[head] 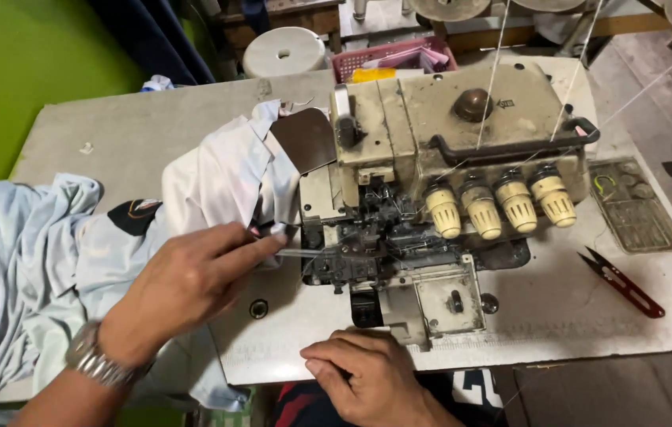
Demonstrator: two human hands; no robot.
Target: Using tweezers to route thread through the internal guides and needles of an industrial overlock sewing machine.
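A worn beige overlock sewing machine [446, 150] stands on a grey table [138, 126]. My left hand [193, 281], with a metal watch on the wrist, pinches thin metal tweezers [304, 252] whose tips reach into the machine's dark needle and looper area [359, 245]. My right hand [367, 375] rests curled at the table's front edge, just below the machine's base, holding nothing. Pale blue-white fabric [217, 178] lies bunched to the left of the machine, under and behind my left hand.
Red-handled thread snips [624, 282] lie on the table to the right. A metal tray plate [636, 205] sits by the machine's right side. Behind are a pink basket [391, 55] and a white thread cone [283, 49]. Threads run up from the machine.
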